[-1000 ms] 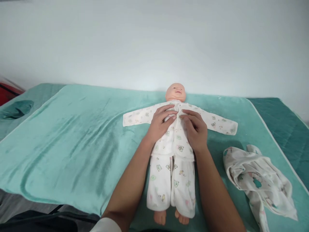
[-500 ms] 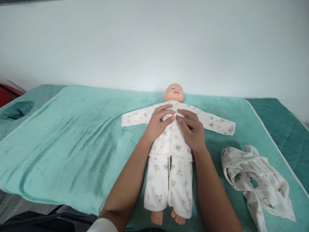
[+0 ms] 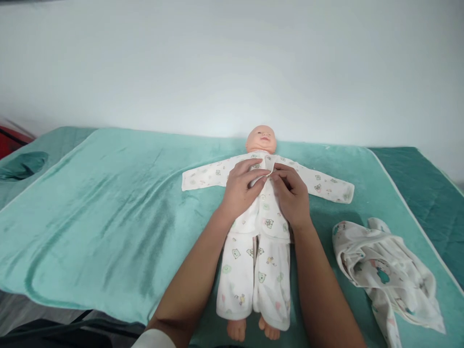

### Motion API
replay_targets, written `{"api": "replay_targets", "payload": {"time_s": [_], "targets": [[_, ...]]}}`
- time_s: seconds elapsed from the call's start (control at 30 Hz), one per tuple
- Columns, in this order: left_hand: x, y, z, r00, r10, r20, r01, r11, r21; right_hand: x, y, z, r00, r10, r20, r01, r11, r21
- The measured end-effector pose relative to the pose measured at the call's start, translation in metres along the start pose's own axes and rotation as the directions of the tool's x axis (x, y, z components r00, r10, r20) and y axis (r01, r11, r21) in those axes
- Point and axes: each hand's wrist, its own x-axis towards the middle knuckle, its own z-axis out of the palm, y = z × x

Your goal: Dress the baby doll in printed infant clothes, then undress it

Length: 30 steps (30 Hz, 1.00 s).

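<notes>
A baby doll (image 3: 261,137) lies on its back, dressed in a white printed baby shirt (image 3: 268,222) and matching trousers (image 3: 237,280). Both sleeves stretch out sideways, and the bare feet poke from the trouser legs. Over the chest, my left hand (image 3: 242,186) pinches the shirt's front edge between thumb and fingers. Close beside it, my right hand (image 3: 292,193) is closed on the other side of the same front opening. The fingertips nearly meet at the middle of the chest, and the small fastening there is hidden by them.
A crumpled white printed baby garment (image 3: 387,275) lies to the right of the doll. Under everything spreads a wrinkled green blanket (image 3: 108,217), with a darker green quilted cover (image 3: 416,193) at the right. A white wall (image 3: 232,67) rises behind the bed.
Both hands have shifted slightly to the right on the chest, pulling the shirt's front edge with them. The doll and the crumpled garment stay in place.
</notes>
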Motion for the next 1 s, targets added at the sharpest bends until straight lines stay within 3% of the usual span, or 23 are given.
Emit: {"api": "replay_targets", "payload": {"time_s": [0.13, 0.27, 0.43, 0.63, 1.0], "targets": [[-0.001, 0.001, -0.001, 0.998, 0.065, 0.022, -0.066, 0.997, 0.04, 0.0, 0.0, 0.001, 0.996, 0.061, -0.058, -0.059, 0.998, 0.029], [-0.006, 0.003, -0.006, 0.999, 0.036, 0.028, -0.035, 0.998, -0.052, -0.001, -0.002, -0.001, 0.998, 0.009, -0.063, -0.008, 1.0, 0.01], [-0.016, 0.002, -0.02, 0.996, -0.019, 0.085, 0.035, 0.982, -0.185, -0.003, -0.01, -0.008, 0.994, 0.025, 0.103, -0.021, 0.999, -0.039], [-0.018, 0.0, -0.033, 0.966, -0.019, 0.259, 0.071, 0.978, -0.194, -0.002, -0.016, -0.02, 0.929, 0.104, 0.356, -0.073, 0.992, -0.099], [-0.016, 0.004, -0.038, 0.941, -0.002, 0.339, 0.062, 0.984, -0.166, -0.007, -0.014, -0.026, 0.889, 0.073, 0.451, -0.041, 0.996, -0.081]]}}
